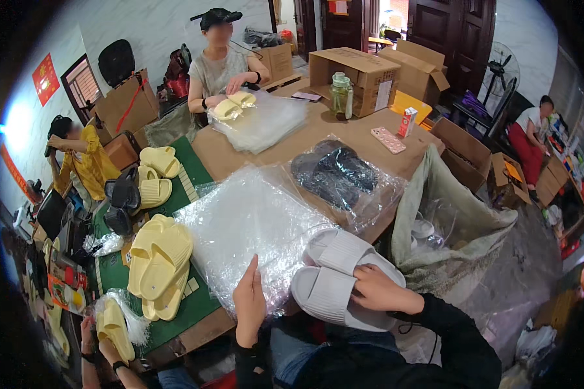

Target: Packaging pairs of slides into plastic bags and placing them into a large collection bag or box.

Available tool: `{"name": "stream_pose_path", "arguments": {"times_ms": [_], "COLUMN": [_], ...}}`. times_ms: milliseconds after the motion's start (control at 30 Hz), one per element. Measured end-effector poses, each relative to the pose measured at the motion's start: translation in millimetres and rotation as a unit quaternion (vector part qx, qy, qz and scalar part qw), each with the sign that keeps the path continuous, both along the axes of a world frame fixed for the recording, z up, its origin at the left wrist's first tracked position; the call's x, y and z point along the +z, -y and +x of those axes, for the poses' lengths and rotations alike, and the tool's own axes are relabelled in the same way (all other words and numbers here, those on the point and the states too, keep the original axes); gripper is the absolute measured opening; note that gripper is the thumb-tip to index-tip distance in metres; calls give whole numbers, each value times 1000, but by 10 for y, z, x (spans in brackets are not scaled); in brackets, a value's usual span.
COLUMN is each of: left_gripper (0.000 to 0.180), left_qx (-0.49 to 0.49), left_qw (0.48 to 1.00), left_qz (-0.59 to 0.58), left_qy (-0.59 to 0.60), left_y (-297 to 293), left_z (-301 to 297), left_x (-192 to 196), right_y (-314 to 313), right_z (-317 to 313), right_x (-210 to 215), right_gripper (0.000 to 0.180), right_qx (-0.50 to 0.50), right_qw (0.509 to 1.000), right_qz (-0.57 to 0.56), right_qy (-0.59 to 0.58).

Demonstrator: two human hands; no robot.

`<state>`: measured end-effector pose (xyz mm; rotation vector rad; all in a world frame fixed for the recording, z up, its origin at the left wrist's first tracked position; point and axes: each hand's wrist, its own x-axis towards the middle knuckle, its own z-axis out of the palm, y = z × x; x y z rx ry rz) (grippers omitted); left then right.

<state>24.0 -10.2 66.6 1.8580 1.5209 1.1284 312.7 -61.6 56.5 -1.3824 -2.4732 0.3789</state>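
Observation:
My right hand grips a pair of light grey slide slippers, its fingers tucked under the strap of the nearer one. The pair lies side by side at the table's near edge, toes to the left. My left hand is upright with its fingers stretched out and holds nothing. It stands just in front of a stack of clear plastic bags, and I cannot tell whether it touches them. Beyond the slippers, dark slippers lie in clear plastic.
Yellow slippers pile on the green mat at left. An open woven sack stands at right. Across the table a person handles yellow slippers. A bottle, phone and carton sit farther back. Another person's hands hold slippers at lower left.

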Motion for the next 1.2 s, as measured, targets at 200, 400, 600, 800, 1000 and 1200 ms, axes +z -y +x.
{"name": "stream_pose_path", "arguments": {"times_ms": [200, 400, 600, 800, 1000, 1200], "left_gripper": [36, 45, 44, 45, 49, 50], "left_qx": [5, -57, -88, -49, -86, -191], "left_qw": [997, 995, 993, 982, 951, 953], "left_qz": [-65, -68, -54, 58, 125, 121], "left_qy": [50, -44, 65, -174, -268, -199], "left_y": [-87, 52, 21, 103, 154, 282], "left_z": [-8, -170, 81, 290, 581, 615], "left_x": [62, 60, 51, -5, -227, -147], "right_y": [-40, -96, -226, -404, -566, -858], "right_z": [95, -211, -187, -280, -412, -580], "right_x": [312, 601, 423, 144, -26, -557], "right_gripper": [25, 36, 37, 38, 43, 38], "right_qx": [98, 245, 10, -1, -13, -107], "right_qw": [985, 941, 960, 998, 1000, 859], "right_qz": [-94, -180, -178, 40, -19, -112], "right_qy": [-103, -149, -215, -50, 9, -488]}}
